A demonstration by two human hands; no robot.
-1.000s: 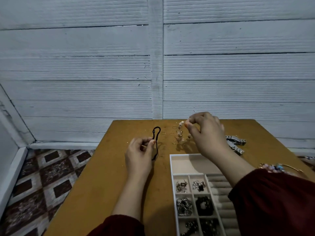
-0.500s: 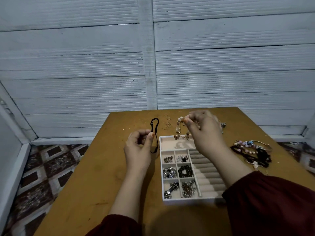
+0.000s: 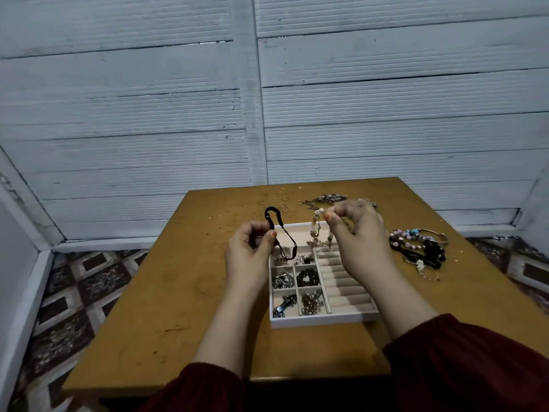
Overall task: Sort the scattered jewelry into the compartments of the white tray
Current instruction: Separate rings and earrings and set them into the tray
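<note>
My left hand [image 3: 249, 254] pinches a black cord bracelet [image 3: 274, 224]; its loop stands up above my fingers and its tail hangs over the tray's far left cells. My right hand [image 3: 359, 236] pinches a pale beaded bracelet [image 3: 315, 230] that dangles over the far end of the white tray [image 3: 323, 321]. The tray lies on the wooden table [image 3: 184, 292] between my forearms. Its small left cells hold dark and silvery pieces, and its right side has padded ring rolls.
A heap of beaded and dark bracelets [image 3: 419, 248] lies right of the tray. Small gold rings [image 3: 282, 203] and a chain tangle [image 3: 326, 200] lie near the table's far edge. Beyond is a white plank wall; patterned floor shows on both sides.
The view has tilted down, so the whole tray and the right-hand heap now show. Both hands, still holding their bracelets, have come over the tray's far end.
</note>
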